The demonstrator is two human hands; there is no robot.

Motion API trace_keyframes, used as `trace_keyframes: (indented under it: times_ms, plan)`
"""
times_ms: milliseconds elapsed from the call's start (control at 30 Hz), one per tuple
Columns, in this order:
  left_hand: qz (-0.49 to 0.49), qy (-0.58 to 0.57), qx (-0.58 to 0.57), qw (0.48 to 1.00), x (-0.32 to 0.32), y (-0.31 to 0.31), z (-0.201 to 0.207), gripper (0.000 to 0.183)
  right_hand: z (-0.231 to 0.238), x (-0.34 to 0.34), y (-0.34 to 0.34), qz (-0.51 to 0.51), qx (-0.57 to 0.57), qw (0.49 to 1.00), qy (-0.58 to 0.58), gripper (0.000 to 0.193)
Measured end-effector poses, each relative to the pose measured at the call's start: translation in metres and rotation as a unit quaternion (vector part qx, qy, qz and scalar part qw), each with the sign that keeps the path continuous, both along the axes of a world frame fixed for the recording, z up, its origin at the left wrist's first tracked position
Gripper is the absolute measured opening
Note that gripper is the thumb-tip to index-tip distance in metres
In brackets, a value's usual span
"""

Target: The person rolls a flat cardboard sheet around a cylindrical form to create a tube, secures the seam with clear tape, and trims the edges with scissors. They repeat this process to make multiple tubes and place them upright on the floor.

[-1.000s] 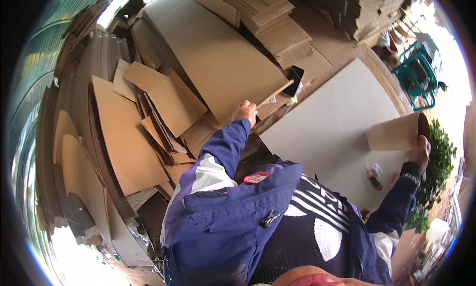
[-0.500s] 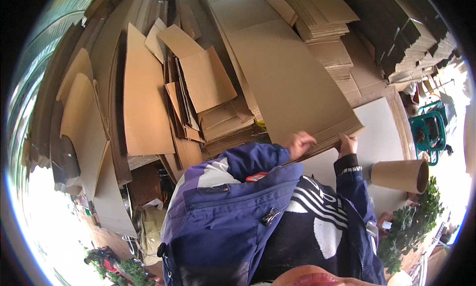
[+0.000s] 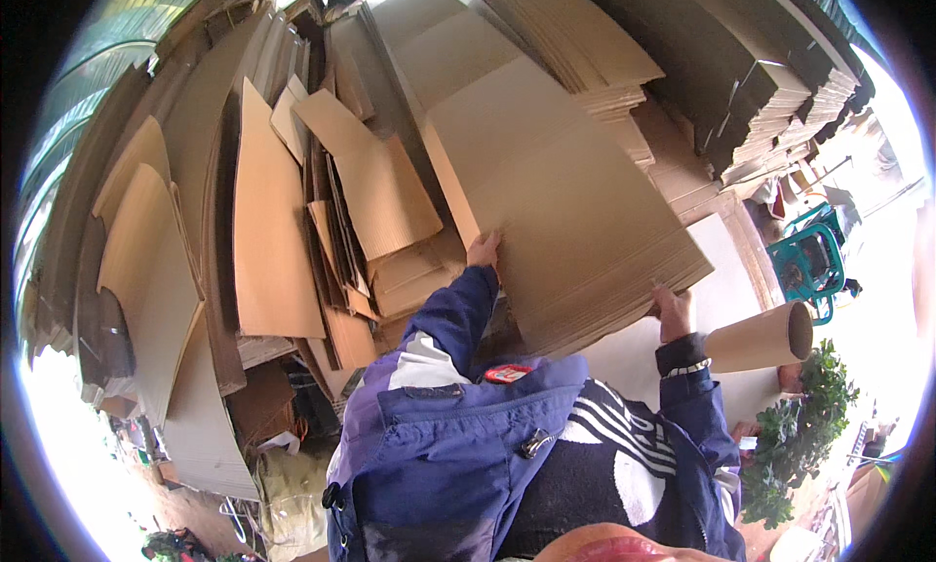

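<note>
A long brown cardboard sheet (image 3: 565,172), creased across its width, lies on a stack of the same kind in front of me. Layered edges show along its near end. My left hand (image 3: 484,251) is closed at the sheet's left edge, its fingers partly hidden by the board. At the near right corner, my right hand (image 3: 671,311) grips the near edge between thumb and fingers. Beneath that corner lies a pale white board (image 3: 720,260). Just right of my right wrist is a brown cardboard tube (image 3: 760,338).
Smaller cut cardboard pieces (image 3: 375,192) and tall leaning sheets (image 3: 273,231) stand on the left. Thick cardboard stacks (image 3: 770,104) rise at the far right. A green metal frame (image 3: 809,265) and a leafy plant (image 3: 799,435) are on the right.
My left hand has moved from the sheet's near edge to its left edge, farther out. My right hand remains at the near right corner. The whole view has shifted slightly.
</note>
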State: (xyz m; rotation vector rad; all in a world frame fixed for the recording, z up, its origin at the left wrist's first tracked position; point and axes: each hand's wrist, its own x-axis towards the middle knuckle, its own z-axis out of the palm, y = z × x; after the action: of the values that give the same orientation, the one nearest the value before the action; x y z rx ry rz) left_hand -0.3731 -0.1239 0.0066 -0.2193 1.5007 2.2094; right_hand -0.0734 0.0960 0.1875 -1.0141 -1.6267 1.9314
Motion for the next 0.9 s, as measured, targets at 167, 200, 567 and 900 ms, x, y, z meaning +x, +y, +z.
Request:
trace_keyframes:
  times_ms: [167, 200, 567, 900]
  plan:
    - [-0.012, 0.092, -0.169, 0.981, -0.001, -0.022, -0.024, 0.035, -0.048, -0.003, 0.001, -0.021, -0.056, 0.998, -0.013, 0.028]
    - [0.008, 0.086, -0.114, 0.99, -0.004, -0.026, -0.03, 0.034, -0.054, -0.005, 0.002, -0.012, -0.072, 0.997, -0.022, 0.028]
    - [0.031, 0.181, -0.393, 0.901, -0.107, -0.038, -0.075, 0.067, -0.081, -0.081, -0.012, -0.003, -0.197, 0.977, -0.078, 0.028]
    - [-0.065, 0.149, -0.56, 0.812, -0.143, -0.019, -0.027, 0.072, -0.12, -0.12, 0.003, -0.028, -0.238, 0.968, -0.078, 0.03]
